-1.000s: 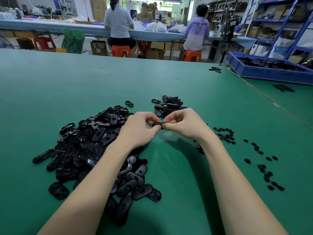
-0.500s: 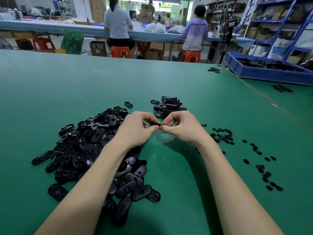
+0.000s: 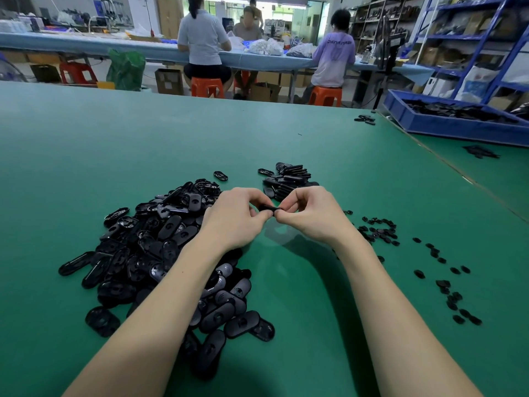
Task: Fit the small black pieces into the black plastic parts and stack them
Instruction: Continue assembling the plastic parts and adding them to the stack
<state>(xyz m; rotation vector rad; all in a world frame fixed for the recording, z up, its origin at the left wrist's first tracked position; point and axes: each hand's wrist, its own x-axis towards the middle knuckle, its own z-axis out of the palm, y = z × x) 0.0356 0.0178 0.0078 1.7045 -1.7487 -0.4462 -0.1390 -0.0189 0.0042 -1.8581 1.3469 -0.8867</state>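
Observation:
Both hands meet above the green table (image 3: 86, 156). My left hand (image 3: 234, 219) and my right hand (image 3: 312, 216) pinch one black plastic part (image 3: 267, 208) between their fingertips; most of it is hidden by the fingers. A big loose heap of oval black parts (image 3: 160, 253) lies under and left of my left forearm. A small stack of black parts (image 3: 289, 179) sits just beyond my hands. Small black pieces (image 3: 380, 230) are scattered to the right of my right wrist and trail toward the near right.
A blue tray (image 3: 458, 130) holding black parts stands at the far right on the adjoining table. A few black parts (image 3: 365, 119) lie near the table's far edge. Three people sit on orange stools at a bench beyond the table.
Both hands have stayed together on the part; the fingers shifted slightly, with the right fingertips pressing closer against the left. Nothing was picked up or let go.

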